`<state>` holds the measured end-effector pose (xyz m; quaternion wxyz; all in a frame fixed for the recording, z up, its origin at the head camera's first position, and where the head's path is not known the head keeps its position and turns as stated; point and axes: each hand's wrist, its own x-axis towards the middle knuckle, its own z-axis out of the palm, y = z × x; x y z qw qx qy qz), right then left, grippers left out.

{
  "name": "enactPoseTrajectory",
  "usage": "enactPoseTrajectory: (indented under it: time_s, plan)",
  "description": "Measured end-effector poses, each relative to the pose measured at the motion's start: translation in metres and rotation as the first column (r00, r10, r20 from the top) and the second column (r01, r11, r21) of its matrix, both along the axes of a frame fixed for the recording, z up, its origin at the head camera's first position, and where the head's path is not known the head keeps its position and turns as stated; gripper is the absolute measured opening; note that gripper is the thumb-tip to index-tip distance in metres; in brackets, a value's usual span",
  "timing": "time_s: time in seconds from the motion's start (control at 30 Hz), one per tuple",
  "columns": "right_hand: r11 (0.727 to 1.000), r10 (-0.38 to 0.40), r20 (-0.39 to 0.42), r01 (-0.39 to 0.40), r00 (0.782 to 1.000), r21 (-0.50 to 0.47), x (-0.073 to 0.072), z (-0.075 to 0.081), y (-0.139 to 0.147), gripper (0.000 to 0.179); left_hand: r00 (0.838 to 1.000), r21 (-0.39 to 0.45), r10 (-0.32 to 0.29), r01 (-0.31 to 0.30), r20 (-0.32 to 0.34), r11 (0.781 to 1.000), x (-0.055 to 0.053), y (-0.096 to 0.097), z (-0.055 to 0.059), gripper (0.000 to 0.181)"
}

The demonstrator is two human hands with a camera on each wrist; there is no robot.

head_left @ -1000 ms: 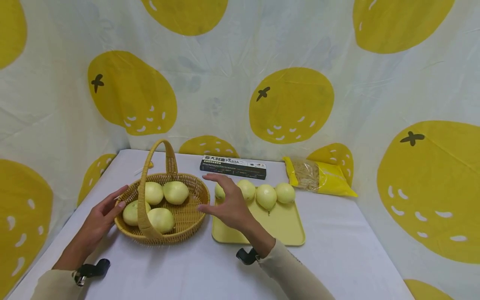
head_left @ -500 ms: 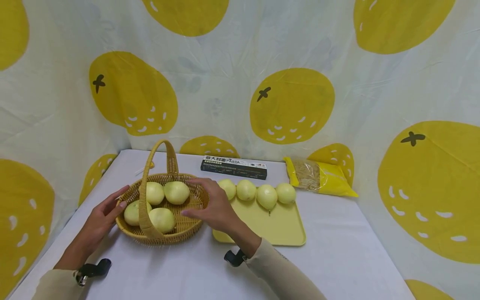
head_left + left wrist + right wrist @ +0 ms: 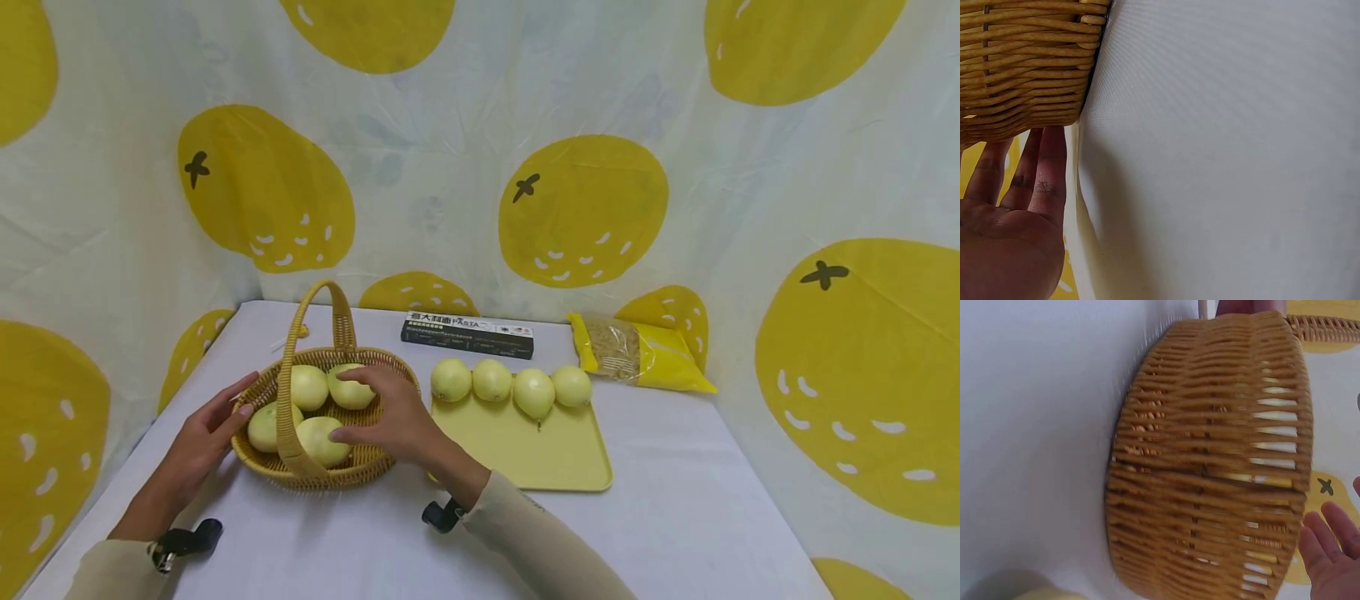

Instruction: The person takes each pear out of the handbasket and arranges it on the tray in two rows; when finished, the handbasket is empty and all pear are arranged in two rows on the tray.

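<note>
A wicker basket (image 3: 352, 477) with a tall handle stands at the left of the table, holding several pale yellow-green fruits that look like pears. My left hand (image 3: 191, 442) rests against its left side, thumb at the rim; in the left wrist view its fingers (image 3: 1047, 175) lie straight against the woven wall. Reaching over the right rim, my right hand (image 3: 393, 417) has thumb and fingers spread apart. It is near the front pear (image 3: 322, 442) and the back-right pear (image 3: 350, 387), partly covering both. No hold on either shows.
Right of the basket lies a yellow tray (image 3: 547, 458) with several more pears (image 3: 533, 393) along its far edge. Behind are a black pasta box (image 3: 467, 335) and a yellow bag (image 3: 641, 354). A small yellow object (image 3: 302, 331) lies behind the basket. Patterned cloth (image 3: 427, 208) hangs around the table.
My right hand has moved left, from beside the basket's right rim to over the pears inside. The left hand and the basket have stayed in place.
</note>
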<state>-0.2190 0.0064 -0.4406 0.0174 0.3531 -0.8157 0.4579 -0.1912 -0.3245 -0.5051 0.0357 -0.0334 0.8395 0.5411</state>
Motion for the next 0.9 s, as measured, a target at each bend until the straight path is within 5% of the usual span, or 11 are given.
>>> enactPoseTrajectory:
  time_s: [0.53, 0.9]
  plan:
    - [0.967, 0.052, 0.007, -0.052, 0.999, 0.248, -0.010, -0.013, -0.034, 0.070, 1.000, 0.024, -0.004, 0.004, -0.005, 1.000, 0.002, 0.000, -0.001, 0.069]
    - [0.915, 0.079, 0.204, -0.152, 0.976, 0.373, -0.019, -0.013, -0.044, 0.058, 1.000, -0.001, -0.004, 0.004, -0.025, 1.000, 0.003, 0.000, 0.001, 0.067]
